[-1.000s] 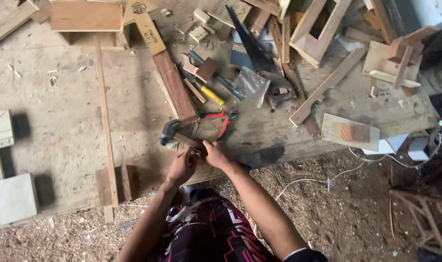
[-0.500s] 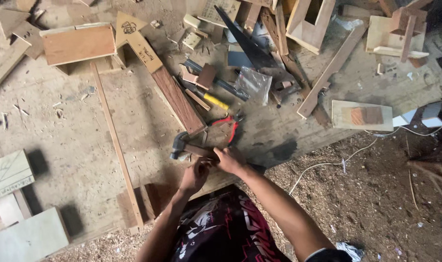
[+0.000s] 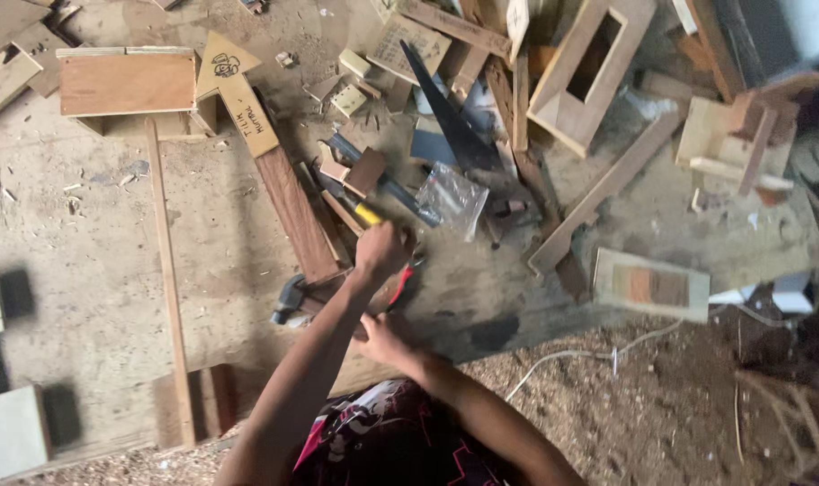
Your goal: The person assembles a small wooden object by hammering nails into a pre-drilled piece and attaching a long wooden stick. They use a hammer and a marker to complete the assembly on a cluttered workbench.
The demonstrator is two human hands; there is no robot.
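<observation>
My left hand (image 3: 382,252) reaches forward over the work board, fingers curled. It sits just below a yellow-handled tool (image 3: 366,214) and over red-handled pliers (image 3: 406,281). Its back faces me, so what the fingers hold is hidden. My right hand (image 3: 382,340) stays close to my body at the board's near edge, partly covered by my left forearm. It lies beside a hammer (image 3: 289,301) whose metal head points left. A dark wooden plank (image 3: 292,211) runs diagonally just left of both hands.
A hand saw (image 3: 450,126), a clear plastic bag (image 3: 450,198) and several wood offcuts crowd the back. A long thin strip (image 3: 168,279) lies at left, an open wooden box (image 3: 594,67) at the back right. A white cable (image 3: 562,355) crosses the sawdust floor.
My left hand has left the spot by the hammer and stretched forward to the yellow-handled tool and pliers. The right hand stays near the hammer. The camera has shifted closer and to the right.
</observation>
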